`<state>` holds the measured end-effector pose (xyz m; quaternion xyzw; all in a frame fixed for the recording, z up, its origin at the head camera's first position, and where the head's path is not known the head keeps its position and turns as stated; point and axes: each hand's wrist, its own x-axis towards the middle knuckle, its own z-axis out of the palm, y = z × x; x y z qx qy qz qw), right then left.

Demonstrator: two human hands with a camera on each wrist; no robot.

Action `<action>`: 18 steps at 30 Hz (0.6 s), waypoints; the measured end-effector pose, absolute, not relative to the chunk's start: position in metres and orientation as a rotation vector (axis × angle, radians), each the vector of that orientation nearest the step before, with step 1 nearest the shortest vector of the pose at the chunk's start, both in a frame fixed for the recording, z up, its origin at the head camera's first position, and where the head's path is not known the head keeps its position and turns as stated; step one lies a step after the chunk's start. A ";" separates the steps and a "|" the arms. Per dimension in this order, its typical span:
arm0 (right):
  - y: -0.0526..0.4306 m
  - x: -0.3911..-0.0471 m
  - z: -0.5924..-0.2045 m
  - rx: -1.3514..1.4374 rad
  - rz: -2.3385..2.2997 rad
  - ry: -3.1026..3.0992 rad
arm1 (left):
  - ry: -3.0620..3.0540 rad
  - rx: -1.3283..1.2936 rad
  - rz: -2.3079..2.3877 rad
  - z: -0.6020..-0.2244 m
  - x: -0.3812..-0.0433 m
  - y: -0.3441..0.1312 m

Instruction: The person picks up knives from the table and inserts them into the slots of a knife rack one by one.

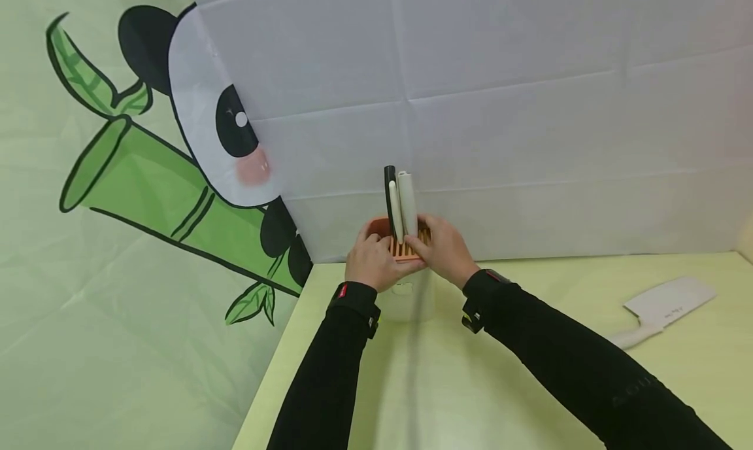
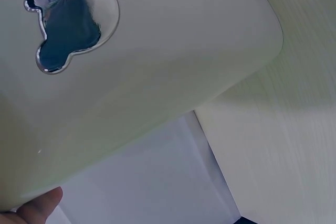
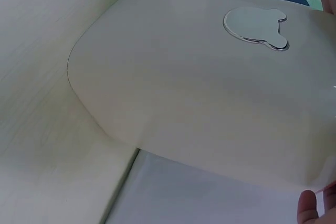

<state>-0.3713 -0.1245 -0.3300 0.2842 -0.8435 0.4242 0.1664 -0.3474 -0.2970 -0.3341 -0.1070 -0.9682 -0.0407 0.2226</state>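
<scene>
A knife holder with a pale body [image 1: 406, 303] and an orange slotted top [image 1: 401, 251] stands on the table against the back wall. Three handles rise from it: a black one [image 1: 389, 191], a thin white one [image 1: 397, 214] and a wider white one [image 1: 407, 198]. My left hand [image 1: 376, 263] grips the top at its left side. On the right side, my right hand [image 1: 445, 248] holds the rim, thumb over the slots near the handles. Both wrist views show the smooth body with a shiny bear-shaped emblem [image 2: 71, 27]; fingertips [image 3: 307, 208] appear at its upper end.
A cleaver [image 1: 673, 303] with a pale handle lies flat on the table at the right, its handle partly behind my right sleeve. A white sheet [image 1: 500, 110] backs the table [image 1: 529, 398]. A panda-and-bamboo print [image 1: 153, 175] covers the left side.
</scene>
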 end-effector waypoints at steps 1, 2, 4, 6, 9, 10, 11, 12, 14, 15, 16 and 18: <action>-0.124 -0.370 -0.331 0.806 1.214 -2.390 | -2.667 -0.299 -0.121 -0.334 -0.346 -0.297; -0.124 -0.369 -0.331 0.800 1.215 -2.382 | -2.660 -0.309 -0.122 -0.333 -0.346 -0.297; -0.125 -0.367 -0.332 0.808 1.227 -2.359 | -2.658 -0.319 -0.121 -0.332 -0.344 -0.298; -0.126 -0.366 -0.333 0.819 1.241 -2.340 | -2.656 -0.322 -0.117 -0.332 -0.343 -0.299; -0.128 -0.365 -0.336 0.836 1.264 -2.323 | -2.675 -0.321 -0.109 -0.333 -0.341 -0.301; -0.128 -0.365 -0.337 0.836 1.271 -2.321 | -2.677 -0.321 -0.107 -0.333 -0.341 -0.302; -0.129 -0.364 -0.338 0.833 1.278 -2.320 | -2.680 -0.322 -0.110 -0.334 -0.341 -0.302; -0.129 -0.363 -0.339 0.832 1.287 -2.315 | -2.679 -0.321 -0.113 -0.334 -0.340 -0.302; -0.129 -0.361 -0.340 0.828 1.311 -2.309 | -2.681 -0.332 -0.110 -0.334 -0.340 -0.303; -0.130 -0.360 -0.341 0.820 1.320 -2.312 | -2.677 -0.337 -0.116 -0.334 -0.339 -0.304; -0.130 -0.359 -0.341 0.811 1.329 -2.315 | -2.675 -0.342 -0.117 -0.334 -0.339 -0.304; -0.131 -0.356 -0.341 0.792 1.347 -2.329 | -2.663 -0.357 -0.120 -0.334 -0.338 -0.305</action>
